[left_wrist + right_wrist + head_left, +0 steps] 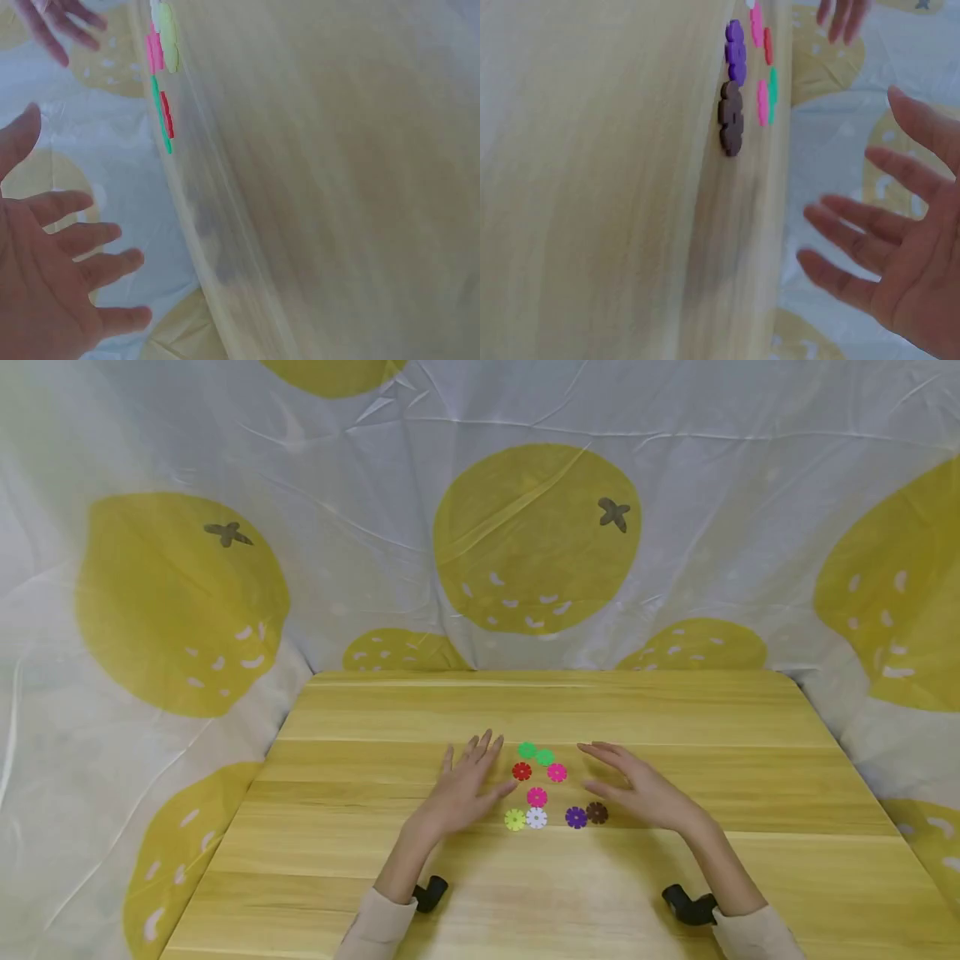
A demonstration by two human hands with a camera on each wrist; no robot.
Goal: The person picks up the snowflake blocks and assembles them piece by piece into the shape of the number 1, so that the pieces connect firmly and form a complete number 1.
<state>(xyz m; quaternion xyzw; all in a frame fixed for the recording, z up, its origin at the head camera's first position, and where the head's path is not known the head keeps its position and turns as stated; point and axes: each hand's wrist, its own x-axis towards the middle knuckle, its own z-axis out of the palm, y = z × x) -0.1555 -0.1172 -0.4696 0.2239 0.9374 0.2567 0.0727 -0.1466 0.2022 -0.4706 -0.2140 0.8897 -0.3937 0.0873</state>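
Several small flower-shaped plastic discs lie flat between my hands in the head view. Two green discs are farthest back, with a red disc and a pink disc just nearer. Another pink disc lies above a white disc and a yellow-green disc. A purple disc and a brown disc sit side by side at the right. My left hand hovers left of the discs with fingers spread, holding nothing. On the other side, my right hand is likewise raised, fingers extended and without anything in it.
The wooden table carries the discs. Behind and beside it hangs a pale cloth printed with yellow fruit. A black fitting shows at the left wrist and a similar black fitting at the right.
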